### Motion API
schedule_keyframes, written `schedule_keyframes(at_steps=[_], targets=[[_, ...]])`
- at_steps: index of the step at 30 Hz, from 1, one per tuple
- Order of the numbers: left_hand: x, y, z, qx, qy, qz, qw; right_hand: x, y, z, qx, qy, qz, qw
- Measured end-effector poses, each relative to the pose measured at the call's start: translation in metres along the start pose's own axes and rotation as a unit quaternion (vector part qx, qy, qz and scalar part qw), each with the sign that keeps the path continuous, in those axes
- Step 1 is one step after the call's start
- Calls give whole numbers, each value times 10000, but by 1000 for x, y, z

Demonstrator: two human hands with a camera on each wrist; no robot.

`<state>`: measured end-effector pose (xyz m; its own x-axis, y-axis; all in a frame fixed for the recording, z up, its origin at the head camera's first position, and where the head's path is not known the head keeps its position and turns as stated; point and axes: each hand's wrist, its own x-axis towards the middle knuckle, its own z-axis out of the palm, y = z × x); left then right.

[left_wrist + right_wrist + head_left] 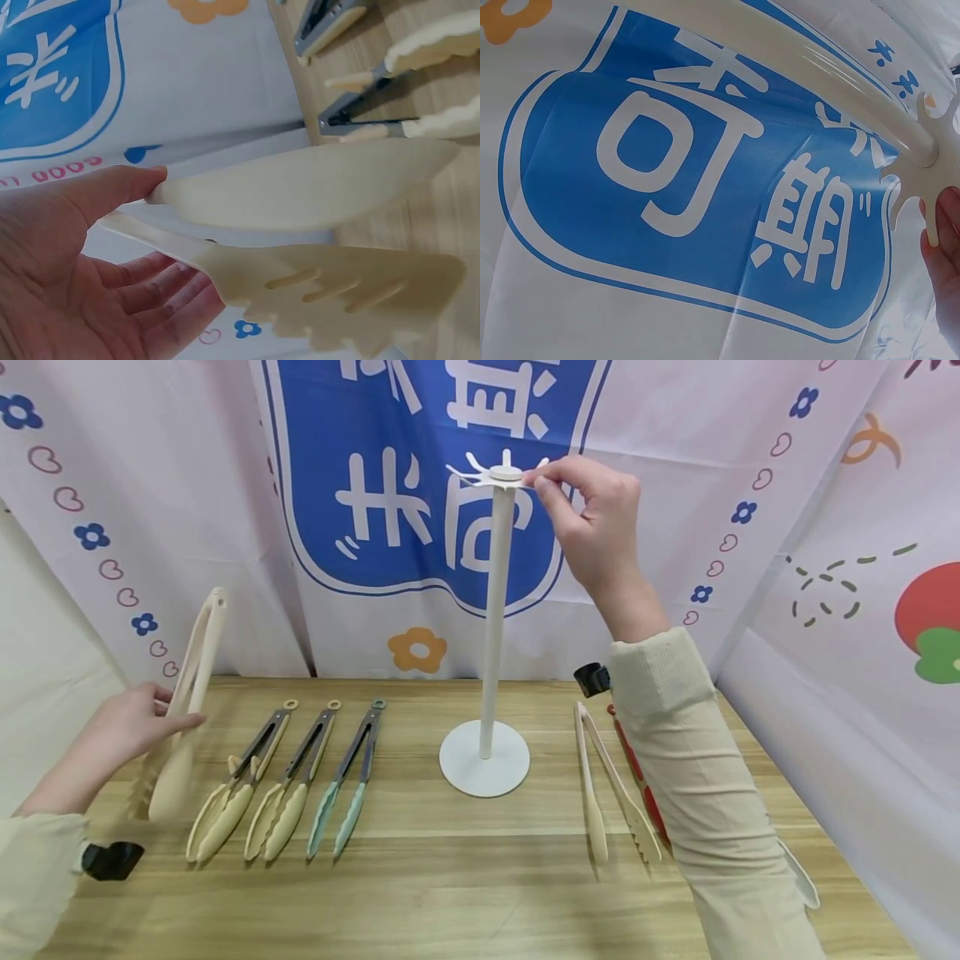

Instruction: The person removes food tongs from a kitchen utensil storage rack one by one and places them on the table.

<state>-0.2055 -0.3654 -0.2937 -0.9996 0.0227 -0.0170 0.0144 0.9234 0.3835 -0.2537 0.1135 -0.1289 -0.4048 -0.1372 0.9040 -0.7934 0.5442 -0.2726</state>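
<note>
Cream plastic tongs [207,652] stand upright in my left hand [127,722], hinge end up, held between thumb and fingers. The left wrist view shows one smooth rounded blade [300,187] and one slotted blade [352,262] with a toothed edge, spread apart. My right hand [603,522] pinches one prong of the hook ring [904,172] on top of a white stand, thumb and fingertips on it. The stand's pole [496,618] rises from a round white base [483,779] on the wooden table [465,893].
Left of the stand lie two yellow-tipped tongs [225,818] [288,818] and teal-tipped tongs [352,818]. Right of it are beige tongs [594,818] and red tongs [654,814], partly behind my right sleeve [697,777]. A white item [805,881] shows past the sleeve. Printed cloth [225,518] hangs behind.
</note>
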Motion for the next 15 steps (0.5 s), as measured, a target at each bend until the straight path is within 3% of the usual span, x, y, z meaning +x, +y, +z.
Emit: schedule_keyframes(at_steps=[5,15], targets=[[0,-11,2,96,-267,-77,9996,0,0,0,-28,29,19,10000],[-2,-33,16,66,-423,-129,9990,0,-1,1,-30,29,-138,9999]])
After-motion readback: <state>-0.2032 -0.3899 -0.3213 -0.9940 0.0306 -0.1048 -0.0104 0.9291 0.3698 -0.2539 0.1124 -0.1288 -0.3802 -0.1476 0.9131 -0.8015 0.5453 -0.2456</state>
